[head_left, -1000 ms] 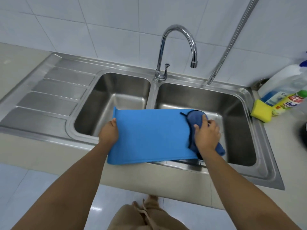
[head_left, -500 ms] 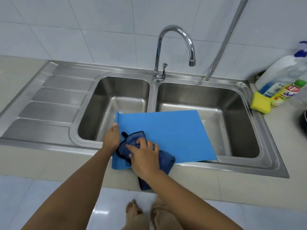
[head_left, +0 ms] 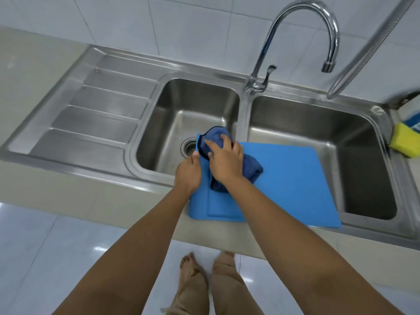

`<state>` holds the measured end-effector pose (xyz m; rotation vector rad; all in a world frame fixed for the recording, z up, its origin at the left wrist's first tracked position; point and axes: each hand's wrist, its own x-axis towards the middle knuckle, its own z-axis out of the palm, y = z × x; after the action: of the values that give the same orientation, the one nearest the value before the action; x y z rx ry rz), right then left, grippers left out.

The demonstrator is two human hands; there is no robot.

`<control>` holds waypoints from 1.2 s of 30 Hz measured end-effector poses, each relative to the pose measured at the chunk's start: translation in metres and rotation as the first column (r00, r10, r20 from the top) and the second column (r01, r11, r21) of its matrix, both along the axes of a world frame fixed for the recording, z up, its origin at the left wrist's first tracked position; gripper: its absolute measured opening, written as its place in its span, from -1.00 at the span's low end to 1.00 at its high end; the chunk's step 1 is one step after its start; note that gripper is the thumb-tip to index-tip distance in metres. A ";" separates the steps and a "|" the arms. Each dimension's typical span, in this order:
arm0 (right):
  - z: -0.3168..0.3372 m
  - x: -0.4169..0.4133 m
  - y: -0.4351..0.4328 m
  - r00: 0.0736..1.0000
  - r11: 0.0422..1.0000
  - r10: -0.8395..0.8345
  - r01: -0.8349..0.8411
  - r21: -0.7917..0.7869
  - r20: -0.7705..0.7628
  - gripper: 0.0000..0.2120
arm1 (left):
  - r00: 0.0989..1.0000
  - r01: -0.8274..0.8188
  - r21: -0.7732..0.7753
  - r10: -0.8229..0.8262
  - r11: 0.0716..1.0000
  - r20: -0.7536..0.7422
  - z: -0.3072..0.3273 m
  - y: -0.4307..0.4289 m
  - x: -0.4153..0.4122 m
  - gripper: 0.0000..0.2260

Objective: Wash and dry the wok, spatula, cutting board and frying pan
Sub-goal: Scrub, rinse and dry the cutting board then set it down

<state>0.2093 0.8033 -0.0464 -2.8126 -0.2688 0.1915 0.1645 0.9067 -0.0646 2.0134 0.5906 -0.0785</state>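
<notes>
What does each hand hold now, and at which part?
The left hand grips the blue cutting board at its left edge. The right hand holds the bunched dark blue cloth from above, against the board.

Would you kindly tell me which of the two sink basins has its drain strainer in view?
The basin beside the ribbed drainboard: its round strainer shows beside the blue cutting board. The other basin shows none.

Single wide-angle head cam is sitting close above the sink (head_left: 242, 119), looking forward and steeply down from its front side, facing the wall (head_left: 181, 30) behind it, catching floor (head_left: 56, 258) below.
</notes>
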 end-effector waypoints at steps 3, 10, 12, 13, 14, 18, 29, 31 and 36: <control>0.004 -0.033 -0.019 0.998 0.999 0.049 -0.049 -0.012 -0.038 -0.61 | 0.999 0.039 -0.037 -0.039 0.999 0.004 0.001 -0.001 -0.001 -0.57; 0.023 -0.129 -0.039 0.975 0.978 0.204 -0.200 0.053 -0.092 -0.51 | 0.994 0.103 -0.077 -0.105 0.992 -0.023 0.001 -0.004 0.009 -0.59; 0.021 -0.143 -0.051 0.953 0.951 0.296 -0.287 0.118 -0.063 -0.52 | 0.992 0.119 -0.095 -0.123 0.988 -0.035 0.001 -0.004 0.008 -0.56; 0.020 -0.146 -0.059 0.940 0.934 0.336 -0.324 0.149 -0.062 -0.53 | 0.990 0.129 -0.093 -0.133 0.987 -0.036 0.002 -0.005 0.008 -0.55; 0.018 -0.146 -0.068 0.928 0.920 0.365 -0.349 0.179 -0.067 -0.54 | 0.990 0.136 -0.080 -0.139 0.987 -0.034 0.002 -0.005 0.009 -0.54; 0.013 -0.131 -0.105 0.966 0.928 0.258 -0.248 0.279 -0.002 -0.63 | 0.987 0.161 0.057 -0.160 0.985 -0.008 0.009 -0.009 0.017 -0.55; 0.004 -0.097 -0.223 0.917 0.840 -0.385 0.301 0.451 0.104 -0.62 | 0.990 0.142 0.104 -0.139 0.984 -0.038 0.007 -0.011 0.027 -0.52; 0.005 -0.087 -0.236 0.816 0.783 -0.574 0.521 0.341 0.071 -0.65 | 0.991 0.129 0.110 -0.125 0.986 -0.035 0.006 -0.012 0.026 -0.52; 0.017 -0.074 -0.168 0.610 0.606 -0.786 0.792 -0.071 0.098 -0.48 | 0.997 0.078 0.102 -0.078 0.992 -0.007 0.006 -0.016 0.025 -0.55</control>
<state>0.1356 0.6350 -0.0299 -2.7304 1.0202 -0.0908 0.1898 0.8907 -0.0582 2.1365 0.5267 -0.1002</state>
